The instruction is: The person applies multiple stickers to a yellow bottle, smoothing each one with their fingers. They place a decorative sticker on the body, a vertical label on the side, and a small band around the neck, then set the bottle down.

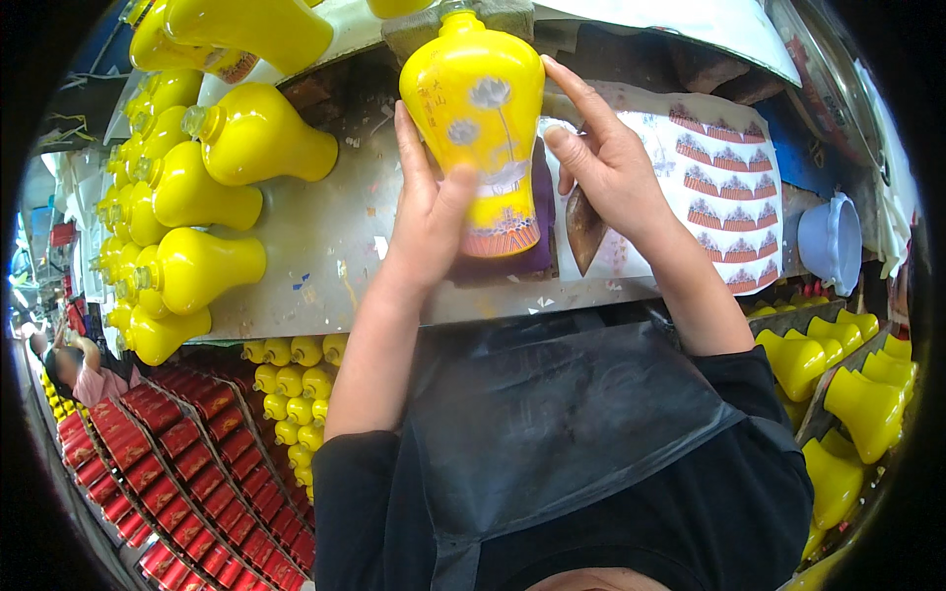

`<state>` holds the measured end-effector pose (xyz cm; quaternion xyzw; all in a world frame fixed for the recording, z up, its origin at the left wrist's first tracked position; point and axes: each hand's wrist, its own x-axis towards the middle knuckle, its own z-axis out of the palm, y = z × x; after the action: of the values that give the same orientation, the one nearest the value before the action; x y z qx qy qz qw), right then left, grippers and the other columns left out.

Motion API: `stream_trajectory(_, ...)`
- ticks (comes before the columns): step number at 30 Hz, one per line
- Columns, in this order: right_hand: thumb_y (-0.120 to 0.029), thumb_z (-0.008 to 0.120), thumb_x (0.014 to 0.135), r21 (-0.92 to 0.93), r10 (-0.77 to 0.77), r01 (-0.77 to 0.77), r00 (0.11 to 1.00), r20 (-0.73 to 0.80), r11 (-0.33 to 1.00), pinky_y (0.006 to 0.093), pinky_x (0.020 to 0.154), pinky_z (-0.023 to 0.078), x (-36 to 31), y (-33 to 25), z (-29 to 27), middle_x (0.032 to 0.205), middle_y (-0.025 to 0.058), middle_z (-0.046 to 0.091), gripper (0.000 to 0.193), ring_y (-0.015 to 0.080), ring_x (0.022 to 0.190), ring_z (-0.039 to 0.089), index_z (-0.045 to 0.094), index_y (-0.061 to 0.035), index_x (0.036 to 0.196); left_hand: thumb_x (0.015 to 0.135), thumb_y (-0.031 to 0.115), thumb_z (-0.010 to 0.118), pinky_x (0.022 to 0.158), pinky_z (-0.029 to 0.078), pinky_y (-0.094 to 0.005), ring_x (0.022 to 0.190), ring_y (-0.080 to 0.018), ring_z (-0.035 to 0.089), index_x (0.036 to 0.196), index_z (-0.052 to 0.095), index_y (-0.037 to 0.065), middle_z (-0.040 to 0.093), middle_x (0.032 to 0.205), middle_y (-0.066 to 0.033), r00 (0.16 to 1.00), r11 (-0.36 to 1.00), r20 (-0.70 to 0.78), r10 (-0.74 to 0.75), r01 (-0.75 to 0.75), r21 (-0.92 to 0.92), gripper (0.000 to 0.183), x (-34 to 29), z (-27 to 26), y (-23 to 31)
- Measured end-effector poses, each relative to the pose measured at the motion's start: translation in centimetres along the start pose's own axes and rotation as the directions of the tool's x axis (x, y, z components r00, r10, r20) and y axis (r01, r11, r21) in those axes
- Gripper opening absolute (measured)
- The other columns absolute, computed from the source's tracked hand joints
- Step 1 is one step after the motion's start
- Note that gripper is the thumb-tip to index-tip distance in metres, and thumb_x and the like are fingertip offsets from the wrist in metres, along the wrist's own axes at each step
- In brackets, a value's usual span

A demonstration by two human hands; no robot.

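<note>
A glossy yellow vase-shaped bottle [473, 89] is upright in front of me, with grey-white lotus pictures and a patterned band near its foot. My left hand [429, 222] grips its lower left side, the thumb across the front. On the other side, my right hand [616, 167] touches the bottle's shoulder with its outstretched index finger. Under that hand's curled fingers sits a brown, pointed, scraper-like piece [585, 234]; their hold on it is partly hidden. Beside it lies a white sheet of printed decals [724, 187] with several orange-and-purple bands. A dark purple pad [542, 212] shows behind the bottle.
Several plain yellow bottles [271, 133] lie stacked on the left of the metal worktable [305, 266]. A pale blue bucket [830, 241] stands at the right. Red cylinders [187, 473] fill racks at lower left, near another person [94, 374]. More yellow bottles [862, 409] are at right.
</note>
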<state>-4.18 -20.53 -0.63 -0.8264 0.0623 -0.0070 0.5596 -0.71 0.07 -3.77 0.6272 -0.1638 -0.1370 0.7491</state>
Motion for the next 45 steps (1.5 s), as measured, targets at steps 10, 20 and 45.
stream_trajectory(10,-0.026,0.074,0.09,0.099,-0.052,0.044,0.995,0.087,0.994,0.0277,0.059,0.049,-0.6,1.6,0.1,0.063,0.0044,0.062,0.09,0.0102,0.057,0.059,0.026,-0.0144,0.166,0.096,0.017,0.064,0.119,0.037,-0.0441,0.144,-0.0312,0.044,0.166,-0.009,0.009,0.034,0.16,-0.0227,0.998,0.999,-0.052,0.032,-0.03,0.043,0.101,-0.3,0.7,1.3)
stream_trajectory(20,-0.043,0.054,0.109,0.591,0.107,0.036,0.973,-0.205,0.806,0.0201,0.069,0.054,2.8,-1.1,-3.3,0.101,0.0036,0.068,0.041,0.0093,0.081,0.065,0.073,-0.0072,0.113,0.082,0.015,0.077,0.12,0.035,-0.0447,0.147,-0.0366,0.041,0.163,0.0,-0.001,0.033,0.159,-0.0288,0.986,0.942,-0.122,0.116,-0.07,0.328,0.113,0.2,1.5,1.0)
stream_trajectory(45,0.004,0.074,0.089,0.038,-0.405,0.467,0.803,-0.436,0.884,0.0298,0.083,0.056,-0.4,0.7,0.5,0.105,0.0104,0.069,0.027,0.0169,0.09,0.069,0.063,-0.0032,0.113,0.11,0.058,0.034,0.124,0.027,-0.0447,0.15,-0.0282,0.036,0.166,0.008,0.006,0.034,0.164,-0.0142,0.99,0.919,0.062,-0.124,0.138,-0.368,0.081,0.3,0.1,2.0)
